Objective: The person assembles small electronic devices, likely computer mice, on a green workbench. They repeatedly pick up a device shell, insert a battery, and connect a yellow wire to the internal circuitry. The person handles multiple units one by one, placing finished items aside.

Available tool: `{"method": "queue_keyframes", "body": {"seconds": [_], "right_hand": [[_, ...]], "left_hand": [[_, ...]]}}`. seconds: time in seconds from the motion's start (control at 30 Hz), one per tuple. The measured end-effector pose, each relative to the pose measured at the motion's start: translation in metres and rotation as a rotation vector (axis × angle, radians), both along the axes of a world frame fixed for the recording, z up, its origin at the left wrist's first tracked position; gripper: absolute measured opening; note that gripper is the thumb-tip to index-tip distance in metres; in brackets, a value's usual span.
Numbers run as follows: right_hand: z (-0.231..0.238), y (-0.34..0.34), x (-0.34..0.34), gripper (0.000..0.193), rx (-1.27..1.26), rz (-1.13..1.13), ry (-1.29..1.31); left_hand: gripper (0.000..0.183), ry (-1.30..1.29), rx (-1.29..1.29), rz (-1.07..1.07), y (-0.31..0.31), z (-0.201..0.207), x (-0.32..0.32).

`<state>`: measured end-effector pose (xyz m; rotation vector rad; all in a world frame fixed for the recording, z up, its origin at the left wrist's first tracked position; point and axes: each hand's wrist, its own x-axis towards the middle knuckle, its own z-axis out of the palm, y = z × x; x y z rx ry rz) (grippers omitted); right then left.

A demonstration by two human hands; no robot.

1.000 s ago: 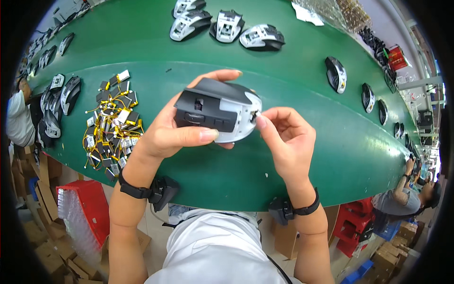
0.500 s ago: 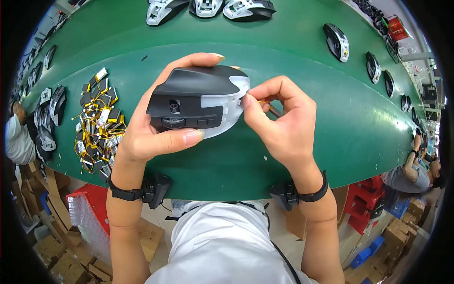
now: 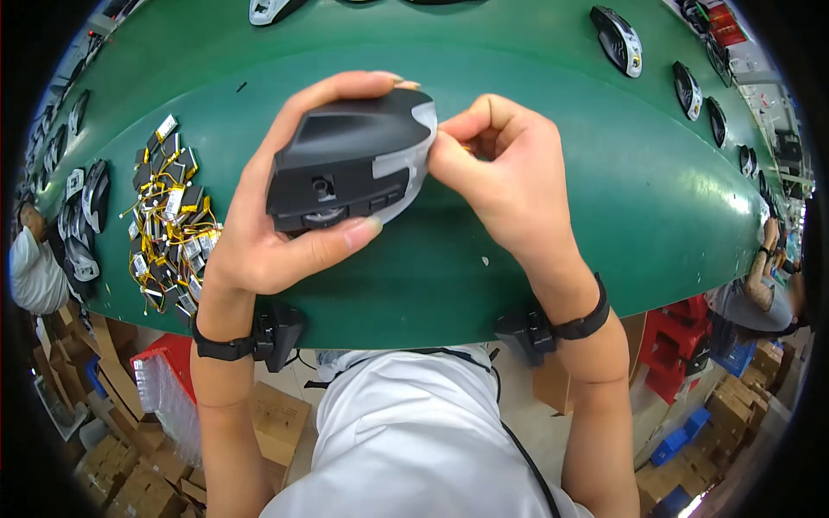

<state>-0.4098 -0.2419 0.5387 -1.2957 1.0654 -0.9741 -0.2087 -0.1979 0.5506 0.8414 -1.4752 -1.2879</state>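
A black and silver-grey computer mouse [image 3: 358, 142] is held above the green table, tilted so that its side with a small sensor window and a wheel shows. My left hand [image 3: 252, 226] wraps round it, thumb along the lower edge and fingers over the far side. At the mouse's silver right end, my right hand [image 3: 514, 173] is closed in a pinch. A bit of thin orange wire [image 3: 468, 148] shows between its fingers; the rest is hidden by the hand. To the left lies a heap of small battery packs [image 3: 173, 224] with coloured wires.
The green table [image 3: 604, 224] curves across the view. Partly built mice [image 3: 617, 39] stand at the far right, more [image 3: 86, 207] at the left. Two co-workers [image 3: 39, 268] sit at the sides. Cardboard boxes [image 3: 129, 466] and red stools [image 3: 678, 345] are below the table.
Both hands and the mouse have shifted slightly away and to the left in view. The mouse has turned a little, showing less of its silver end. Less of the wire shows now.
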Motion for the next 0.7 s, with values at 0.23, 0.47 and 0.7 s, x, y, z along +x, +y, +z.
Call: {"method": "queue_keyframes", "body": {"seconds": [0.23,0.47,0.7], "right_hand": [[0.0034,-0.0003,0.0045,0.013,0.057,0.002,-0.117],[0.0021,0.0031,0.0056,0.014,-0.097,-0.064,0.015],[0.0001,0.0024,0.0026,0.014,-0.122,-0.043,0.107]], "left_hand": [[0.079,0.031,0.001,0.049,0.0034,-0.0003,0.0034],[0.091,-0.042,0.08,0.128,0.0056,0.0008,-0.0017],[0.08,0.027,0.031,0.074,0.0062,-0.0032,-0.0011]]}}
